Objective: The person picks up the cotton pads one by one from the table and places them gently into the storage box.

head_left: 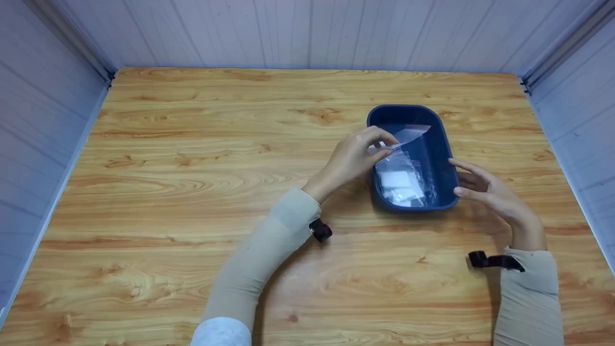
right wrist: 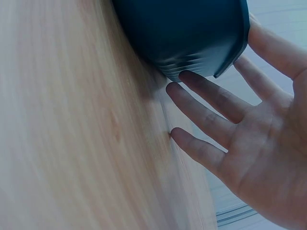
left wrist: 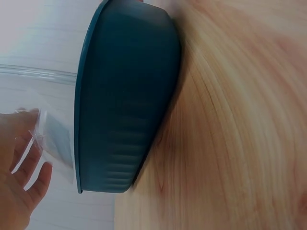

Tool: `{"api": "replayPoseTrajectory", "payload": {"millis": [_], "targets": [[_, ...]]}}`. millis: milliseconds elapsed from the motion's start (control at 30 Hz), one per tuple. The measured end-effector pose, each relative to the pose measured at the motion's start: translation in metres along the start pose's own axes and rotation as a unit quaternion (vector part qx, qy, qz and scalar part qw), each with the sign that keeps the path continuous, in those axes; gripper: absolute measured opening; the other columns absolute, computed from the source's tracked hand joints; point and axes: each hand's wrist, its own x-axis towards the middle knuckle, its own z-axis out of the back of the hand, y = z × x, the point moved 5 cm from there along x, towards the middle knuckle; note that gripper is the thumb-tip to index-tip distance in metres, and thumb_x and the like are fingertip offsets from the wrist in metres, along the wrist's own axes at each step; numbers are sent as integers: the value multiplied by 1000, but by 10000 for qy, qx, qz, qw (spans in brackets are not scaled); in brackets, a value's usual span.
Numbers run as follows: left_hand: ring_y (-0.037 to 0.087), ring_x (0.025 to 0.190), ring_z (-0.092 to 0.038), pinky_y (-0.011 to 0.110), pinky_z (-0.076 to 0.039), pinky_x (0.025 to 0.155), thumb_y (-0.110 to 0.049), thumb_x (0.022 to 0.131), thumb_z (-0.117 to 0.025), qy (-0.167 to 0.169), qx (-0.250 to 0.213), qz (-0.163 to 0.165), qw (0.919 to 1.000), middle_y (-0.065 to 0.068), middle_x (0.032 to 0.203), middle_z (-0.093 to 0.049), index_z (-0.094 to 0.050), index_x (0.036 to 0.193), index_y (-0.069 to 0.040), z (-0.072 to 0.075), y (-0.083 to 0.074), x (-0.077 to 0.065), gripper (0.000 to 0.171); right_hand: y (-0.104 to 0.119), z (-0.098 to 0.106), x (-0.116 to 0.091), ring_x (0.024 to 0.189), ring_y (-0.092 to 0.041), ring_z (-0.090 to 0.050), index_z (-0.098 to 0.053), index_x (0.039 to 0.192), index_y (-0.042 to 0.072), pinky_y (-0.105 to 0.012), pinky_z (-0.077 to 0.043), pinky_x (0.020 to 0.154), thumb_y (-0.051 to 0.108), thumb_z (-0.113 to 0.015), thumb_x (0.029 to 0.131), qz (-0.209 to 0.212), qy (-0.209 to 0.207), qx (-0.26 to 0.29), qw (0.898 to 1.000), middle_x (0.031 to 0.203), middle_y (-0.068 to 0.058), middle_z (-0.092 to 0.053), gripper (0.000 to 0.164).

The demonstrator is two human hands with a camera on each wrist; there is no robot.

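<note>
A dark blue plastic bin (head_left: 434,139) stands on the table, right of centre. Over its left rim my left hand (head_left: 356,153) pinches a clear zip-lock bag (head_left: 414,133) between thumb and fingertips. That bag, in the left wrist view, hangs beside the rim with a pale piece (left wrist: 58,136) showing through the film. More clear bags (head_left: 402,180) with white pieces lie inside the bin, towards its near end. My right hand (head_left: 497,194) rests its thumb and fingertips against the bin's right side; its fingers look spread and nearly straight in the right wrist view.
The wood-grain table (head_left: 168,202) reaches to pale panel walls (head_left: 307,33) at the back and on both sides. A small black camera (head_left: 321,230) sits on the left wrist, another black camera (head_left: 495,260) on the right.
</note>
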Motion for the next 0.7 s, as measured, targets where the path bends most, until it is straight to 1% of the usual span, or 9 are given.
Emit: {"api": "replayPoseTrajectory", "payload": {"millis": [67,200,400,500,633,700], "targets": [[8,96,-61,22,-49,87,-12,93,-70,-14,-5,32,10000,-1,107,-69,-72,110,-10,-2,1,2,17,0,0,-1,123,-4,-50,-34,154,11,-21,-49,91,2,-57,99,-2,-13,-81,10000,149,-11,-42,60],[7,96,-61,16,-46,85,-13,94,-69,41,-61,145,9999,-1,108,-68,-71,111,-11,-6,1,5,17,1,0,-2,123,-4,-49,-34,155,12,-20,-49,91,3,-57,100,-16,-28,-208,9998,152,-19,-37,60],[5,97,-59,14,-45,85,-16,95,-68,130,-132,382,9991,-4,110,-67,-71,113,-13,-10,2,9,19,1,0,-3,122,-5,-50,-33,155,14,-20,-49,91,4,-57,100,-63,-45,-271,9996,150,-19,-38,61],[5,98,-59,15,-45,86,-16,95,-68,133,-158,453,9988,-4,110,-67,-70,114,-14,-12,2,11,19,1,1,-3,122,-5,-50,-33,155,14,-20,-49,91,4,-57,100,-69,-61,-275,9996,150,-22,-37,61],[5,100,-59,15,-45,87,-16,95,-68,226,-124,428,9987,-3,111,-66,-69,117,-14,-16,-2,13,22,0,0,-3,121,-4,-50,-33,155,13,-20,-49,90,4,-57,100,-78,-33,-265,9996,151,-29,-33,62],[5,100,-59,14,-44,87,-17,96,-68,283,-66,408,9987,-4,112,-66,-69,118,-14,-18,-5,13,23,1,0,-3,122,-4,-49,-32,155,14,-20,-49,90,4,-57,100,-87,-24,-280,9996,152,-31,-31,62]]}}
